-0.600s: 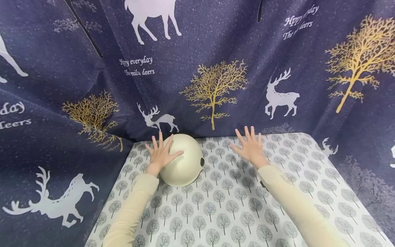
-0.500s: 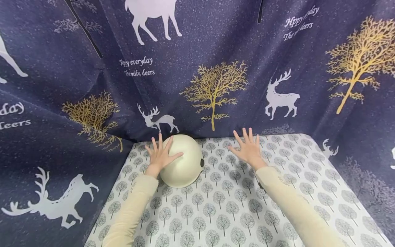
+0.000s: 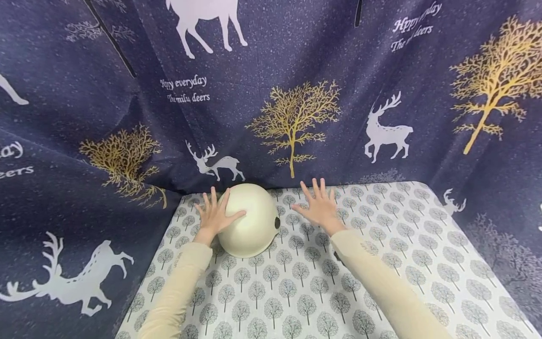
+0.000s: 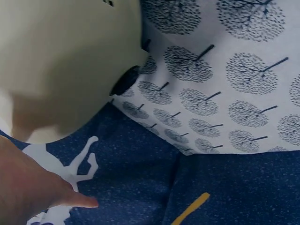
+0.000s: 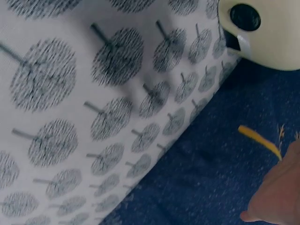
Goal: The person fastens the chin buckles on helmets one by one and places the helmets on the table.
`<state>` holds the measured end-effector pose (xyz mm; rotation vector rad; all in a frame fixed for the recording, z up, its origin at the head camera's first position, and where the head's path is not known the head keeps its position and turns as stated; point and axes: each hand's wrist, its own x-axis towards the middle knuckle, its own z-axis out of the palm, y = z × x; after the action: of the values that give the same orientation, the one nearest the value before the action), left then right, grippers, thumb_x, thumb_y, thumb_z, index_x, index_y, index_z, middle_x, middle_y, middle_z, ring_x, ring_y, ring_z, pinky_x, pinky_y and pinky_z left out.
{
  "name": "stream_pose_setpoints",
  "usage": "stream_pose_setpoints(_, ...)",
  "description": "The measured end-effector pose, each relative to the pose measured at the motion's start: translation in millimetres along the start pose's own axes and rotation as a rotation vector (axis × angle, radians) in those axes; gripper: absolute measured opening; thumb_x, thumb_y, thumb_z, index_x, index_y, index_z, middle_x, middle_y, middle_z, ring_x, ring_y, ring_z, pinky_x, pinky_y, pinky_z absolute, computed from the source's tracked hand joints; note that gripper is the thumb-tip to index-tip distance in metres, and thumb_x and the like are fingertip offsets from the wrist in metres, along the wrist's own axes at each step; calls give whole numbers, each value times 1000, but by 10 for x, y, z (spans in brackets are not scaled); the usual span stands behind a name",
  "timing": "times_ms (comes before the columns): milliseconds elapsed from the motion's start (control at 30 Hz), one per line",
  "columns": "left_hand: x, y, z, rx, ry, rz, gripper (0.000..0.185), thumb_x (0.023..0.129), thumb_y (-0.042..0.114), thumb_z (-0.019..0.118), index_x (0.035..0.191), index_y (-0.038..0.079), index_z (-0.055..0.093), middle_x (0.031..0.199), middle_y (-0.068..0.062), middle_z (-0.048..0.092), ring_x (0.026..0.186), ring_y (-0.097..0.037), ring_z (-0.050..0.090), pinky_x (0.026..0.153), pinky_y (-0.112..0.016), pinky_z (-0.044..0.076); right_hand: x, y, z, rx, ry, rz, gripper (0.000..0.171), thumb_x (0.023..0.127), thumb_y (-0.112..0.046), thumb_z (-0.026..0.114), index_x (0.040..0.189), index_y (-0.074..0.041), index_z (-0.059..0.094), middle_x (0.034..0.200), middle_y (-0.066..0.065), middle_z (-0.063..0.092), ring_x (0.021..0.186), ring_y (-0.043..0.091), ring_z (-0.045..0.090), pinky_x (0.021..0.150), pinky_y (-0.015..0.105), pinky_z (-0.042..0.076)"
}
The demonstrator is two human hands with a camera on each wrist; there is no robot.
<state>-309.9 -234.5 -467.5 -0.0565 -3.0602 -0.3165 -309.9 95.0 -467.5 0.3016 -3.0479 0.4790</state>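
Observation:
A cream dome-shaped object (image 3: 250, 220) with a dark round hole on its right side sits near the back left of the table (image 3: 381, 245). My left hand (image 3: 213, 215) lies flat on the dome's left flank, fingers straight and spread. My right hand (image 3: 318, 205) hovers open, fingers spread, a short way to the right of the dome and apart from it. The left wrist view shows the dome (image 4: 65, 61) close up, with a fingertip (image 4: 82, 201) below it. In the right wrist view the dome's hole (image 5: 244, 16) shows at top right.
The table wears a white cloth printed with grey trees. Dark blue fabric (image 3: 292, 70) with deer and gold trees hangs close behind and on both sides, walling in the table. Both arms wear cream sleeves (image 3: 381, 282).
My right hand has slid left across the table toward the dome. My left hand stays flat on the dome's left side.

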Motion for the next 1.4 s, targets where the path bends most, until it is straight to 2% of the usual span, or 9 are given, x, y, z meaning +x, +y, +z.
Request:
stream_pose_setpoints(233, -29, -139, 14, -25, -32, -15, 102, 72, 85, 40, 150, 35, -2, 155, -21, -17, 140, -51, -11, 104, -77, 0, 47, -252, 154, -3, -29, -13, 88, 83, -75, 35, 149, -35, -5, 159, 8, -10, 144, 31, -20, 115, 62, -6)
stream_pose_setpoints(433, -30, -193, 50, -111, -90, -43, 103, 71, 84, 42, 148, 38, -7, 155, -25, -13, 140, -52, -5, 105, -76, 1, 46, -464, 233, 84, -37, -41, 86, 82, -73, 42, 149, -37, 3, 159, 8, -4, 146, 31, -16, 116, 60, -5)
stream_pose_setpoints(533, -20, -202, 89, -229, -115, -45, 102, 72, 81, 47, 147, 42, -9, 156, -25, -6, 140, -53, 3, 106, -75, 7, 67, -556, 277, 94, -55, -50, 86, 81, -74, 42, 149, -38, 3, 159, 8, -4, 146, 31, -16, 116, 60, -6)
stream_pose_setpoints(667, -16, -214, 164, -463, -132, -38, 101, 75, 69, 59, 148, 41, -6, 157, -21, 6, 141, -48, 14, 108, -70, 17, 97, -665, 334, 109, -93, -60, 90, 80, -74, 45, 149, -37, 0, 159, 9, -6, 145, 32, -17, 115, 62, -7)
stream_pose_setpoints(767, -17, -218, 214, -614, -123, -35, 101, 77, 57, 66, 149, 39, -2, 158, -15, 8, 142, -43, 17, 110, -66, 19, 122, -732, 362, 158, -126, -75, 98, 77, -72, 52, 150, -34, -1, 158, 11, -6, 145, 34, -16, 114, 63, -5)
stream_pose_setpoints(933, -2, -206, 250, -775, -94, -54, 99, 76, 44, 73, 148, 42, 5, 159, -8, 8, 144, -39, 17, 112, -63, 18, 184, -811, 393, 272, -163, -93, 112, 70, -68, 64, 151, -29, -3, 158, 17, -3, 144, 40, -13, 113, 66, 1)
stream_pose_setpoints(1167, -12, -224, 304, -816, -60, -70, 98, 74, 40, 76, 148, 41, 10, 157, -10, 15, 141, -40, 23, 111, -64, 22, 244, -915, 474, 409, -223, -77, 120, 66, -63, 72, 150, -30, -6, 158, 16, -3, 143, 43, -8, 113, 66, 9)
stream_pose_setpoints(1400, -3, -219, 400, -927, -17, -36, 99, 75, 32, 76, 149, 35, 11, 155, -10, 18, 140, -39, 24, 112, -63, 20, 331, -989, 624, 623, -169, -103, 119, 65, -53, 78, 151, -29, -1, 158, 19, -2, 143, 47, 8, 109, 66, 21)
